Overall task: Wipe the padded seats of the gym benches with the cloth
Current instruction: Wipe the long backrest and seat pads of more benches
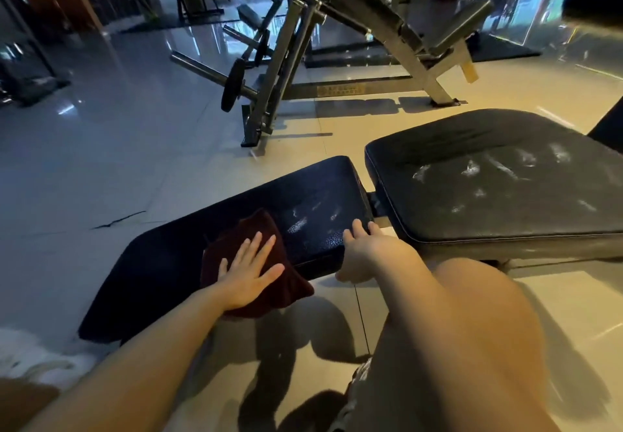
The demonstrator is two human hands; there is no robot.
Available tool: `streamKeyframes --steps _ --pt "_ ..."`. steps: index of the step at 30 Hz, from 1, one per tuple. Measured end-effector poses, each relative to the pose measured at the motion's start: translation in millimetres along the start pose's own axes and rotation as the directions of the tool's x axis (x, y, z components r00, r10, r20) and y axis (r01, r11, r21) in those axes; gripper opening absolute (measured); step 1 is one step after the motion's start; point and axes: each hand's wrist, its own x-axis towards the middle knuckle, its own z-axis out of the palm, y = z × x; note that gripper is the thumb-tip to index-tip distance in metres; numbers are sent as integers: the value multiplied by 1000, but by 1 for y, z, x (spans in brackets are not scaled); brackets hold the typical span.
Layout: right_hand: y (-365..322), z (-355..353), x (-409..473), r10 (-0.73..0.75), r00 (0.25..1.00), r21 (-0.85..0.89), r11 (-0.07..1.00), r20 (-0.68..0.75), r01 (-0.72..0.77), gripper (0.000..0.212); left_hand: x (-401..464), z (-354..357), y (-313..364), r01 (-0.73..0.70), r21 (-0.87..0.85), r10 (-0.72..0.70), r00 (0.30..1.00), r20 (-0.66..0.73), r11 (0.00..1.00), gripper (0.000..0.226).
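Note:
A long black padded bench pad (pixel 175 263) lies low in front of me, with worn pale patches near its right end. A dark red cloth (pixel 249 229) lies on its near edge and hangs partly over the side. My left hand (pixel 247 271) presses flat on the cloth with fingers spread. My right hand (pixel 362 249) grips the pad's near right corner, fingers on top and thumb below the edge. A second, wider black padded seat (pixel 488 179) with scuffed white marks sits to the right, joined by a metal bracket.
A grey steel plate-loaded machine (pixel 276 71) with a weight plate (pixel 232 86) stands behind the bench on the glossy tiled floor. More gym equipment fills the background. My bare knee (pixel 478 340) is at the lower right. A floor crack (pixel 118 221) shows at left.

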Motion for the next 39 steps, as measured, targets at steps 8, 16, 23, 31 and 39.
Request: streamKeyframes --steps 8,16,23,31,39 --pt "-13 3 2 91 996 -55 994 19 -90 83 -1 5 -6 -49 -2 49 998 -25 999 73" --pt "-16 5 -15 111 994 -21 994 -11 -112 80 2 15 -10 -98 107 114 982 -154 989 90" --pt "-18 2 -19 116 993 -104 987 -32 -119 77 29 1 -8 -155 -14 148 964 -219 988 68" --pt "5 8 -24 -12 999 -167 986 -41 5 79 86 -21 16 -268 49 272 934 -233 962 55" --pt "7 11 -21 -45 991 -65 997 -127 37 71 98 -24 18 -336 43 336 911 -241 941 60"
